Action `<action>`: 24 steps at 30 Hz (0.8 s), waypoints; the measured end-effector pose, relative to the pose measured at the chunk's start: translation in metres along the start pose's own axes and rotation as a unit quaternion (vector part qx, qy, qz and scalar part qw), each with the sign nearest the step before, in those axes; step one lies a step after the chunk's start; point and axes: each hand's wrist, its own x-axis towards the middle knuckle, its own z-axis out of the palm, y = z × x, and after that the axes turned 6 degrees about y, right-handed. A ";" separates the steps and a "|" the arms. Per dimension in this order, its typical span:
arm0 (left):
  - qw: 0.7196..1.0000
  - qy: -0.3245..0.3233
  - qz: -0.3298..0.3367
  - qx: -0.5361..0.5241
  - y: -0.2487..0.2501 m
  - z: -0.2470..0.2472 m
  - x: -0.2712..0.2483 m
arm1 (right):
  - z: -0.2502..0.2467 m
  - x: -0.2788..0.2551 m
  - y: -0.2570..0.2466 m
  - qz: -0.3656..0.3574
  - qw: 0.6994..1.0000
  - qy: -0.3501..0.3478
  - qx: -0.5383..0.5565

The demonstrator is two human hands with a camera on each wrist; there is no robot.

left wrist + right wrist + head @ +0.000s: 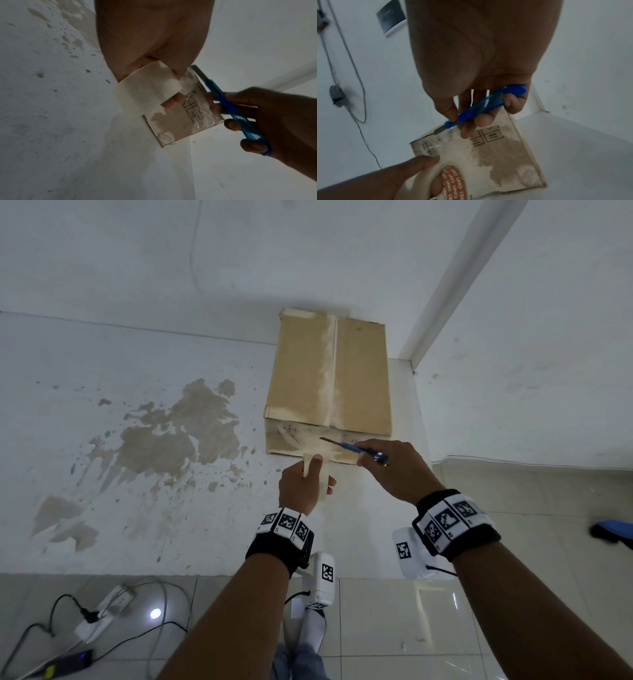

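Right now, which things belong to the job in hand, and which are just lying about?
In the job:
box
tape, gripped by the left hand
cutter, gripped by the right hand

Lying about:
power strip
black adapter
blue object at the right edge

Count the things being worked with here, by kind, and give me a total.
Brown cardboard box: 1
Roll of whitish translucent tape, gripped in the left hand: 1
Blue plastic utility knife, gripped in the right hand: 1
Total: 3
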 end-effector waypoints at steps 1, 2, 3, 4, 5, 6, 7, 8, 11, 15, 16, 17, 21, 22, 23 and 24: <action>1.000 0.000 0.004 0.000 0.000 0.000 -0.001 | 0.002 0.000 -0.004 -0.004 0.999 -0.006 0.037; 1.000 -0.001 0.007 -0.001 -0.001 0.000 -0.001 | 0.005 0.000 -0.008 -0.007 0.997 -0.010 0.077; 1.000 -0.001 0.009 -0.004 -0.001 0.000 -0.002 | 0.009 0.001 -0.011 -0.003 0.993 -0.013 0.120; 1.000 -0.003 0.010 -0.008 0.000 -0.001 -0.002 | 0.013 0.001 -0.014 0.005 0.987 -0.014 0.161; 1.000 -0.007 0.010 -0.010 0.001 -0.002 -0.003 | 0.017 0.001 -0.017 0.011 0.980 -0.017 0.196; 1.000 -0.011 0.010 -0.013 0.001 -0.003 -0.003 | 0.020 0.000 -0.020 0.012 0.975 -0.025 0.220; 1.000 -0.016 0.005 -0.019 0.001 -0.004 -0.004 | 0.023 -0.001 -0.022 0.006 0.970 -0.038 0.238; 0.999 -0.021 -0.002 -0.030 0.001 -0.006 -0.004 | 0.025 -0.002 -0.024 -0.003 0.967 -0.055 0.249; 0.999 -0.026 -0.016 -0.040 0.003 -0.010 -0.005 | 0.028 -0.004 -0.029 -0.021 0.958 -0.102 0.269; 1.000 -0.015 0.007 -0.010 0.003 -0.012 -0.005 | 0.027 -0.005 -0.032 -0.003 0.933 -0.145 0.328; 1.000 -0.010 0.015 0.000 0.003 -0.013 -0.005 | 0.026 -0.006 -0.031 -0.002 0.928 -0.150 0.341; 1.000 -0.006 0.018 0.008 0.003 -0.013 -0.005 | 0.025 -0.008 -0.030 -0.003 0.923 -0.155 0.352; 0.999 -0.010 0.028 0.027 0.004 -0.012 -0.003 | 0.030 -0.013 -0.019 0.028 0.895 -0.153 0.419; 0.999 -0.009 0.030 0.032 0.004 -0.012 -0.002 | 0.032 -0.015 -0.015 0.047 0.889 -0.140 0.433; 0.999 -0.008 0.030 0.039 0.005 -0.011 -0.003 | 0.034 -0.017 -0.010 0.073 0.887 -0.120 0.440; 0.999 -0.005 0.031 0.043 0.005 -0.010 -0.002 | 0.035 -0.021 -0.006 0.104 0.886 -0.093 0.442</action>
